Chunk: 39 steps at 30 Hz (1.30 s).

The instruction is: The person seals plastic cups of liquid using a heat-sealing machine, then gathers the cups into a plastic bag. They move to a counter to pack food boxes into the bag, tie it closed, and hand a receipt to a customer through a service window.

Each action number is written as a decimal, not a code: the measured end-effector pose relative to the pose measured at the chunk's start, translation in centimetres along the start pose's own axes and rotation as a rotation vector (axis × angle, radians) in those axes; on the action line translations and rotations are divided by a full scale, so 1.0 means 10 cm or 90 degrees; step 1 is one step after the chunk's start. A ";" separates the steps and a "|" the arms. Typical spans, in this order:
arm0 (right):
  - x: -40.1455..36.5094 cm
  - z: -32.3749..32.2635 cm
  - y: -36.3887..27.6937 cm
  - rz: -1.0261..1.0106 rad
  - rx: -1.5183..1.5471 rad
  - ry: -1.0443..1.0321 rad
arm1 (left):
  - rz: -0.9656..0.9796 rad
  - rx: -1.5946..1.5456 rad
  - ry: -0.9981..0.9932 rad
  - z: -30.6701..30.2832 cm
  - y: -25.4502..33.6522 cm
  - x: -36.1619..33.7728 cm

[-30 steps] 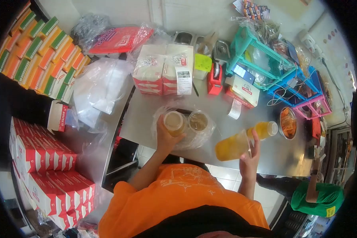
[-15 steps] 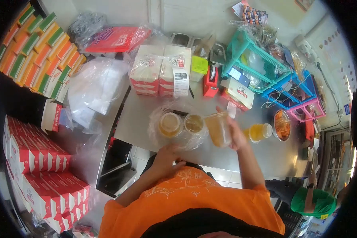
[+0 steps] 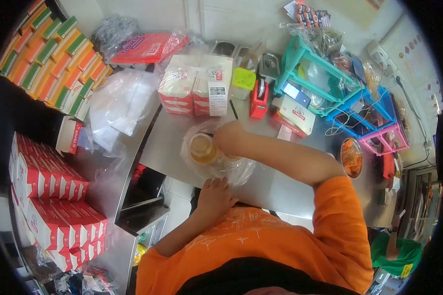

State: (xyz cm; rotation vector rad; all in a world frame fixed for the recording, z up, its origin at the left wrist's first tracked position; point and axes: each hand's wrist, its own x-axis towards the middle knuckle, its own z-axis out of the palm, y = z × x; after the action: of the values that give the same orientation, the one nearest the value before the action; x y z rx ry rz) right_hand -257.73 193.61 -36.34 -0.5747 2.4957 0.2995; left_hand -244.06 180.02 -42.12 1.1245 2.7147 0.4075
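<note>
Stainless-steel counter [image 3: 284,194], set against a pale wall [image 3: 246,22]; clock hours read from the translucent plastic cup.

Cup [image 3: 203,149]: one, amber contents, upright on the counter, clear plastic bag [image 3: 237,175] crumpled around it.

Right hand [image 3: 230,139]: between 2 and 3 o'clock, just beside the cup, over the bag; back of hand and forearm toward the camera. Fingers hidden; grasp cannot be told.

Left hand [image 3: 215,197]: between 5 and 6 o'clock, at the counter's near edge, beside the bag. Fingers loosely bent, thumb apart, nothing seen in them; contact with the bag cannot be told.

Red-and-white cartons [image 3: 178,83], plastic-wrapped, printed receipt [image 3: 219,98] on front: 12 o'clock.

Lime-lidded tub [image 3: 243,78]: 1 o'clock.

Red tape dispenser [image 3: 258,104]: between 1 and 2 o'clock.

Teal plastic basket [image 3: 325,69]: 2 o'clock.

Metal bowl [image 3: 344,169], orange contents: 3 o'clock.

Person in green shirt [image 3: 403,253]: 4 o'clock, well apart.

Stacked red-and-white boxes [image 3: 66,223]: 8 o'clock.

White plastic bags [image 3: 120,105]: 10 o'clock.

Orange-and-green boxes [image 3: 54,61], stacked: 10 o'clock, farther out.
</note>
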 end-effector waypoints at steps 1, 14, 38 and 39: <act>0.00 -0.02 -0.05 0.000 0.020 0.029 | 0.003 0.003 -0.001 -0.02 0.02 0.00; -2.48 0.88 1.25 0.251 0.523 0.809 | -0.066 -0.302 0.323 -0.09 -0.19 -0.15; -1.49 3.05 0.93 0.514 0.796 0.922 | -0.673 -1.164 0.162 0.38 0.07 -0.11; -1.50 3.08 0.96 0.521 0.762 0.913 | -0.675 -1.163 0.180 0.34 0.13 -0.11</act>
State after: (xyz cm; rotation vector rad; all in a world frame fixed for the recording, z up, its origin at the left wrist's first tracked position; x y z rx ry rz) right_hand -236.41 217.20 -52.25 1.1351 3.1984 -1.7973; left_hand -241.52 180.69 -44.82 -0.7925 1.3755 2.0278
